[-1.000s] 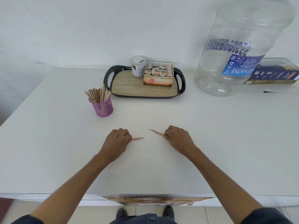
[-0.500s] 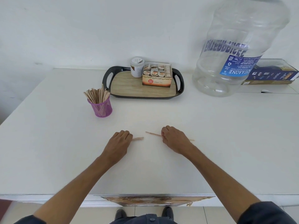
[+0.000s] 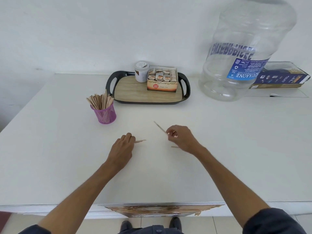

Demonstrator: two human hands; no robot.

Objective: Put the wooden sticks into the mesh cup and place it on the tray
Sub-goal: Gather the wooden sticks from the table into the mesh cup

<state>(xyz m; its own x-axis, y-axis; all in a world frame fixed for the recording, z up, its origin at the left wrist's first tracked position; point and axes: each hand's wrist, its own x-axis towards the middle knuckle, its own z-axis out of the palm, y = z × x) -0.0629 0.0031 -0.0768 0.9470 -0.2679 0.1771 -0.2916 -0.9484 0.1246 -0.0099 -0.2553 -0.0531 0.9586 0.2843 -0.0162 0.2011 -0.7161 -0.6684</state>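
Big items first: white table [image 3: 50,149] carries a clear water jug [image 3: 244,53] at 1 o'clock, with a flat blue box [image 3: 283,78] behind it. Black-rimmed tray [image 3: 185,85] with wood-look floor sits at 12 o'clock. A tea box [image 3: 162,81] and white jar [image 3: 141,71] take its back right part; front and left of the floor are free.

Purple mesh cup [image 3: 105,114] stands upright at 10–11 o'clock from the hands, just off the tray's front-left corner and not on it. It holds a thick fan of wooden sticks [image 3: 99,100], tops splayed above the rim.

Step in hand looks like collecting the last loose sticks. Right hand [image 3: 182,139] is lifted a little, fingers curled, pinching one thin stick [image 3: 159,127] that points to 11 o'clock. A second stick [image 3: 174,147] lies flat on the table just under that hand, part hidden. Left hand [image 3: 122,147] rests knuckles-up on the table, fingers curled together over a third stick [image 3: 141,141] whose tip shows at 3 o'clock; cannot tell if it actually grips it or only presses.

Judged next: carry held sticks to the cup and drop them end-first into the packed bundle, pick up the flat one, then lift the cup onto the tray's free front-left area. Sticks are thin, pale and low-contrast on the white top, so easy to miss one.
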